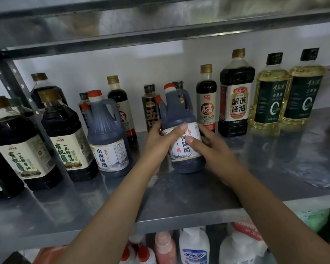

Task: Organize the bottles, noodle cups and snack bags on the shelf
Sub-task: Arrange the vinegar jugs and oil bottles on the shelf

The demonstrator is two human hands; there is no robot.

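The left hand (157, 143) and right hand (211, 151) clasp the jug (179, 111) of dark vinegar from either side, at mid-depth near the middle of the shelf (274, 168). We see the jug tilted, its red cap leaning left. We cannot tell whether its base touches the shelf.

Toward the shelf's left edge stand two soy jugs (65, 134), then a twin jug (107, 134), apart from the held one. Slim bottles (151, 109) stand just behind it. Toward the right edge are a soy bottle (236, 96) and two oil bottles (271, 96).

We judge a knock to be the main hazard. If the jug is carried left to join its twin, its shoulder or a wrist could strike the slim bottles, which look narrow-based and easy to topple. The glossy label might also slide under the thumbs.

The left hand lays its thumb across the label, with its fingers wrapped behind, mostly hidden. The right hand presses its thumb on the label and curls its fingers round the right flank. Both hands grasp the jug alone.
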